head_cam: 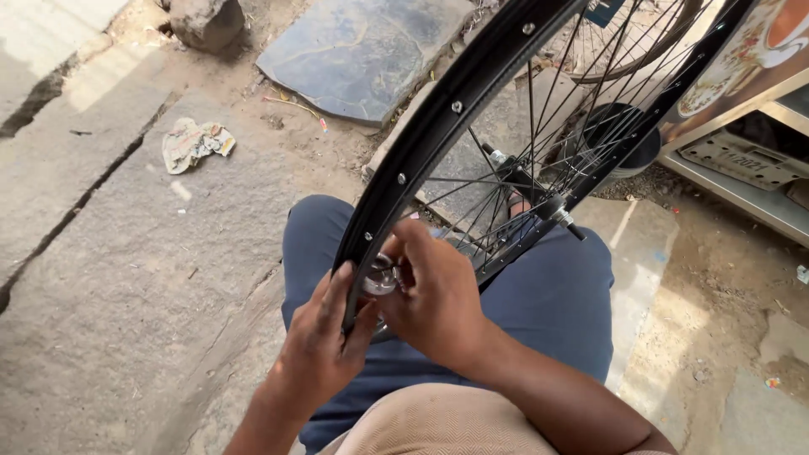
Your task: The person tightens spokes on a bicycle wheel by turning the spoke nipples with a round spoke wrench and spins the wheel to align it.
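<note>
A black bicycle wheel rim (438,126) with thin metal spokes (539,143) and a hub axle (560,215) rests across my lap, over my blue trousers (556,295). My left hand (324,341) grips the near end of the rim from the left side. My right hand (434,295) is closed on a small round silver tool (381,276) pressed against the rim's inner side. What the tool touches is hidden by my fingers.
I sit on rough grey stone slabs (126,253). A crumpled rag (192,141) lies to the left, a flat dark stone (362,50) and a rock (206,21) farther off. A second wheel (624,34), a black tub (628,139) and a metal stand (750,160) are at right.
</note>
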